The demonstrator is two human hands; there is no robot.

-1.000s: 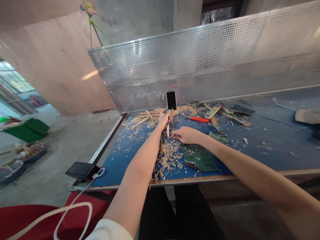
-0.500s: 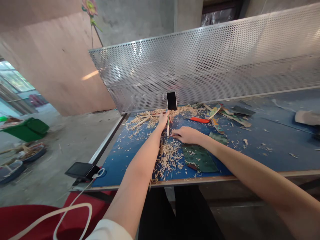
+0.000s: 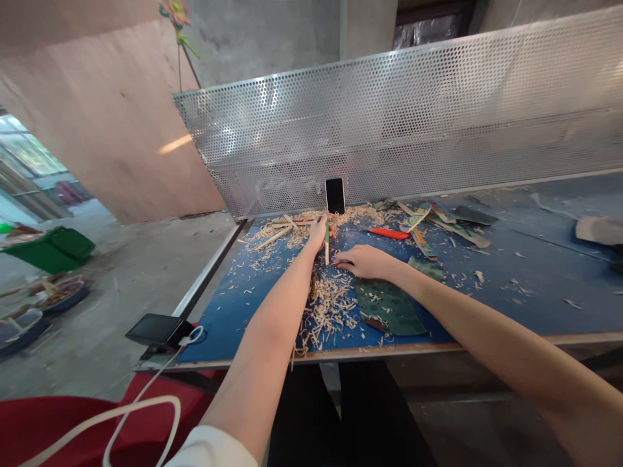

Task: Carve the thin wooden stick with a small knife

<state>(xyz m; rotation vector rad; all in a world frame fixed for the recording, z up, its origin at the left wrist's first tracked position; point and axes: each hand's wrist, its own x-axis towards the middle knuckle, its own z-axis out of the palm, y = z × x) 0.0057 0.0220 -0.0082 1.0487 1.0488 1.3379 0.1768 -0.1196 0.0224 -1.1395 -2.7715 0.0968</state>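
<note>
My left hand (image 3: 318, 232) is closed around the upper part of a narrow pale strip of wood or bamboo (image 3: 327, 253), which has a green patch near the fingers. The strip's lower end points toward me. Close to that end, my right hand (image 3: 364, 261) pinches a thin dark blade (image 3: 334, 264); the fingers hide its handle. Blade and strip seem to touch, though the contact is too small to be certain. Curled shavings (image 3: 333, 305) lie heaped just below both hands. A dark green sheet (image 3: 396, 311) lies under my right forearm.
A phone (image 3: 335, 196) leans against the perforated metal panel (image 3: 292, 143) behind. On the blue tabletop (image 3: 228, 318) lie a red-handled tool (image 3: 389, 233), loose pale strips (image 3: 273, 239) and painted scraps (image 3: 457, 227). A black device (image 3: 159, 331) with a white cable stands at the left corner.
The strip has turned slightly in my left hand, so more of its green side shows. My right hand has shifted very little.
</note>
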